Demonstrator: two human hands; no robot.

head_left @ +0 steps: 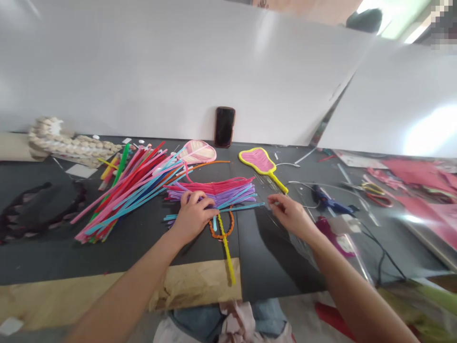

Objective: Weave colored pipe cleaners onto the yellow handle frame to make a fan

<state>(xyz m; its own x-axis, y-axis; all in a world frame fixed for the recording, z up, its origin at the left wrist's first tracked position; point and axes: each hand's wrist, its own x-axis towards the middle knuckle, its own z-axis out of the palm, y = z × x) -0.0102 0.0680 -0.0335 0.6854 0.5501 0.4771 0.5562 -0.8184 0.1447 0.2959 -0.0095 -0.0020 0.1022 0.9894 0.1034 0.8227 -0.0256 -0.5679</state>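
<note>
My left hand (194, 212) presses with curled fingers on a row of red, purple and blue pipe cleaners (235, 190) joined along a middle ridge. Below it hangs an orange twisted loop (232, 224) with a yellow twisted stem (228, 257). My right hand (291, 212) is held off to the right with thumb and fingertips together, close to the tip of a light-blue pipe cleaner (246, 206). Whether anything is pinched there is too small to tell. Just beyond that hand lies a pink shape with a yellow border and handle (260, 162).
Loose coloured pipe cleaners (124, 195) are heaped on the left, near a pink striped oval (198, 152). A phone (224, 126) leans on the white panel. To the right lie a blue glue gun (332, 202), scissors (374, 190) and red sheets (410, 174). Brown paper (193, 283) covers the front edge.
</note>
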